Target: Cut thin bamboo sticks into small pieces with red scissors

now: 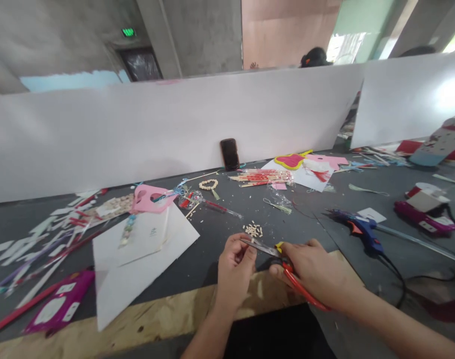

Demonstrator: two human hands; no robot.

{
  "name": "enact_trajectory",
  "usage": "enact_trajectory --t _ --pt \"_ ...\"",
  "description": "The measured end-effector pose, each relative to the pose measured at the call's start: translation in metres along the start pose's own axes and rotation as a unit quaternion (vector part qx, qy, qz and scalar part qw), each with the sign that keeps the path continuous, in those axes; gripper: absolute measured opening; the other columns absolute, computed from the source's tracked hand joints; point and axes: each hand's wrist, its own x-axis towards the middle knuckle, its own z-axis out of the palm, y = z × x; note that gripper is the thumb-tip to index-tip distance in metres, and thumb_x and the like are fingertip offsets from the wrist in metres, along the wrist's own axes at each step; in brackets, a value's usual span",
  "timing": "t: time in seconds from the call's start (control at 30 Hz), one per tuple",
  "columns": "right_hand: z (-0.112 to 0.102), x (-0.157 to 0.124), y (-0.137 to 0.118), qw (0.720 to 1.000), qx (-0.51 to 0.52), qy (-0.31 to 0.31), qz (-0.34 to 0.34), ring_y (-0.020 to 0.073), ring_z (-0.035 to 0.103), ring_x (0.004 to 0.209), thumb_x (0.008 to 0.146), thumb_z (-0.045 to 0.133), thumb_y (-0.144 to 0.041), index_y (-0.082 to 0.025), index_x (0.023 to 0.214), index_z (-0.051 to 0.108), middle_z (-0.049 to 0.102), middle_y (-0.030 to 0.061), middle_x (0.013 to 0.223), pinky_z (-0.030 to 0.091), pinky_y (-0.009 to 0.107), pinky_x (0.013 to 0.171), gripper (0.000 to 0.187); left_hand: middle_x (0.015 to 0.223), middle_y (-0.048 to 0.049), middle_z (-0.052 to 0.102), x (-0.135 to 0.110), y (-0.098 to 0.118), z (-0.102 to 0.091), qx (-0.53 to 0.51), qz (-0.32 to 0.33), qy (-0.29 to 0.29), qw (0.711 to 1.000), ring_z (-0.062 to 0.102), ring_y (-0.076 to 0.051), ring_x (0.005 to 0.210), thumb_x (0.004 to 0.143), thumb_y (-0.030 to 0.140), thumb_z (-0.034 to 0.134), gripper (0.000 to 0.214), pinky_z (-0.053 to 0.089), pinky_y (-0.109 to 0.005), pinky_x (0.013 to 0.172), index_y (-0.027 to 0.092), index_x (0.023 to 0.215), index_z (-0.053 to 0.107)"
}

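Observation:
My right hand (pixel 311 267) grips a pair of scissors (pixel 303 286) with red handles, its blades pointing left. A small yellow piece (pixel 279 246) shows by the fingers of that hand. My left hand (pixel 236 262) is closed in a pinch at the tip of the blades; what sits between its fingers is too small to name. Just beyond the blades lies a little pile of short cream-coloured pieces (pixel 253 229) on the dark table. Further back rests a heart-shaped loop of pale beads (pixel 208 185) with a green tassel.
A blue glue gun (pixel 356 229) with a cord lies to the right. White paper sheets (pixel 118 289) and a pink card (pixel 152 199) are at left, near a magenta device (pixel 61 301). A phone (pixel 229 154) leans on the white partition (pixel 167 129). Wrapped sticks (pixel 262 176) lie behind.

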Motion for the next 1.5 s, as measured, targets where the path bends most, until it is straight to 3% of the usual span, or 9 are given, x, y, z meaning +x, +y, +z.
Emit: enact_trajectory --t 0.1,0.3,0.63,0.83,1.07,1.3,1.5 --pt "0.009 -0.006 0.003 1.0 -0.004 0.029 -0.008 0.0234 0.062 0.071 0.089 0.043 -0.038 -0.019 0.087 0.055 0.068 0.0082 0.08 0.034 0.036 0.07 0.022 0.107 -0.0081 0.053 -0.007 0.005 -0.003 -0.008 -0.011 -0.035 0.999 0.045 -0.003 0.048 0.082 0.032 0.058 0.024 0.039 -0.021 0.044 0.013 0.067 0.062" --pt "0.018 -0.017 0.005 0.995 0.002 0.096 -0.011 0.0272 0.061 0.083 0.084 0.047 -0.049 -0.017 0.095 0.054 0.067 0.0119 0.089 0.03 0.04 0.073 0.035 0.097 -0.0092 0.06 -0.017 0.013 -0.005 0.052 0.057 -0.019 0.997 0.056 -0.013 0.064 0.08 0.027 0.06 0.023 0.043 -0.024 0.05 0.014 0.062 0.067" --pt "0.021 -0.027 0.013 0.996 0.017 0.075 -0.034 0.0249 0.061 0.079 0.082 0.048 -0.049 -0.018 0.092 0.053 0.067 0.0087 0.085 0.029 0.038 0.074 0.033 0.094 -0.0093 0.062 -0.022 0.015 -0.003 0.043 0.04 -0.081 0.995 0.047 -0.007 0.049 0.08 0.03 0.059 0.023 0.034 -0.02 0.039 0.013 0.069 0.069" --pt "0.019 -0.02 0.014 0.995 -0.005 0.092 -0.033 0.0251 0.061 0.072 0.084 0.046 -0.051 -0.019 0.081 0.052 0.066 0.008 0.078 0.028 0.039 0.072 0.033 0.093 -0.0099 0.062 -0.013 0.019 -0.003 0.063 0.052 -0.094 0.992 0.054 -0.011 0.059 0.08 0.029 0.059 0.023 0.039 -0.021 0.046 0.015 0.066 0.07" --pt "0.03 -0.01 0.018 0.991 -0.04 0.122 -0.024 0.0189 0.058 0.057 0.092 0.035 -0.046 -0.019 0.075 0.052 0.066 0.0058 0.068 0.025 0.037 0.073 0.036 0.086 -0.0083 0.062 -0.002 0.005 0.006 0.052 0.024 -0.09 0.994 0.057 -0.015 0.067 0.08 0.029 0.058 0.025 0.044 -0.023 0.054 0.015 0.062 0.069" --pt "0.033 -0.007 0.019 0.996 -0.06 0.062 -0.016 0.0194 0.06 0.055 0.092 0.037 -0.043 -0.019 0.076 0.053 0.068 0.0061 0.066 0.026 0.036 0.069 0.034 0.088 -0.0081 0.06 -0.002 -0.005 0.009 0.035 0.0 -0.065 0.997 0.058 -0.017 0.074 0.08 0.029 0.058 0.029 0.046 -0.026 0.062 0.015 0.054 0.063" --pt "0.021 -0.004 0.01 0.998 -0.066 0.015 -0.002 0.0227 0.062 0.061 0.093 0.038 -0.038 -0.02 0.074 0.059 0.066 0.0056 0.059 0.031 0.032 0.061 0.033 0.087 -0.0077 0.057 0.001 0.002 0.012 0.086 0.061 -0.02 0.994 0.057 -0.02 0.09 0.082 0.025 0.054 0.028 0.046 -0.026 0.072 0.015 0.057 0.061"
